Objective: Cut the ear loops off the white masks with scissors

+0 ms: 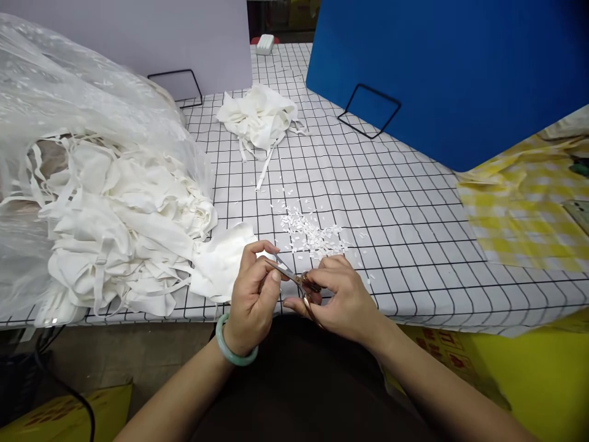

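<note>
right grip (343, 296) clamped on scissors (299, 280) by the near edge of the checked tablecloth (405, 239), broad expanse rightward

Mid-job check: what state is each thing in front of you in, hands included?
Scissors: blades parted
Right hand: closed on the scissors' handles
Left hand: fingers curled by the blade tips; whether they pinch anything is unclear
Plastic bag: open, cloth spilling out
White cloth pile: crumpled
Far white cloth: bunched, one strap trailing
White snippets: loose, scattered
Yellow checked cloth: creased
</note>
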Tool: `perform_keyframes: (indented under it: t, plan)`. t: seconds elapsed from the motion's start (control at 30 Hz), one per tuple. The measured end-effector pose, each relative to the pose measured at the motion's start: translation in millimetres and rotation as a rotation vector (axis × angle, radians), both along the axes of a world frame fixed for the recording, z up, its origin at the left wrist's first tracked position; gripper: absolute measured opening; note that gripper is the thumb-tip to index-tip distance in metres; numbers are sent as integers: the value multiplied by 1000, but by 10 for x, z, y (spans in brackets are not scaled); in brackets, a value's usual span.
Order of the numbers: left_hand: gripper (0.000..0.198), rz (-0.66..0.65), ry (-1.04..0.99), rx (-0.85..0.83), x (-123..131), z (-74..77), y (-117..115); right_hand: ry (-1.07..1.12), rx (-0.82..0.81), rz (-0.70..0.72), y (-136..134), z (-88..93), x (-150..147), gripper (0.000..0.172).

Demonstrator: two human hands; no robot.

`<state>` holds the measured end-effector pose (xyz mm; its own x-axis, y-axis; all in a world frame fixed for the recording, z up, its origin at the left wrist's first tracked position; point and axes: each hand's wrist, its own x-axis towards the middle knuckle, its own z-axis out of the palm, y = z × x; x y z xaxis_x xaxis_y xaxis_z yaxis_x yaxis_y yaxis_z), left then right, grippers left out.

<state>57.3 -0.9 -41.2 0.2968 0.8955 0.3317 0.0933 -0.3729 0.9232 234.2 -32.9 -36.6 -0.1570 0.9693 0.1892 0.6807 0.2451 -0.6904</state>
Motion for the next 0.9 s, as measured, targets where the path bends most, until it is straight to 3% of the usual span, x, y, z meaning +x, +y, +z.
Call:
perform_keyframes:
  t: [0.27, 0.5, 0.63, 0.7, 0.8, 0.87, 0.9]
  plan:
    - [26, -75, 45, 13, 169, 4, 67, -28, 46, -93, -100, -91, 116, 54]
    - [23, -175, 71, 20, 340, -97, 150, 14, -6, -235, -208, -271, 280, 61]
    - [23, -157, 62, -33, 349, -105, 145, 282, -254, -318, -234, -289, 331, 50]
    - [23, -171, 49, -73, 323, -42, 103, 494, -311, -272, -214, -269, 302, 44]
    - [23, -302, 55, -77, 217, 100, 30, 751, -336, -137, -124, -253, 160, 61]
    - [23, -331, 125, -31, 56, 176, 19, 820, -377, -117, -39, -276, 29, 53]
    - [23, -282, 173, -4, -63, 199, 30, 828, -383, -137, 4, -298, -31, 46]
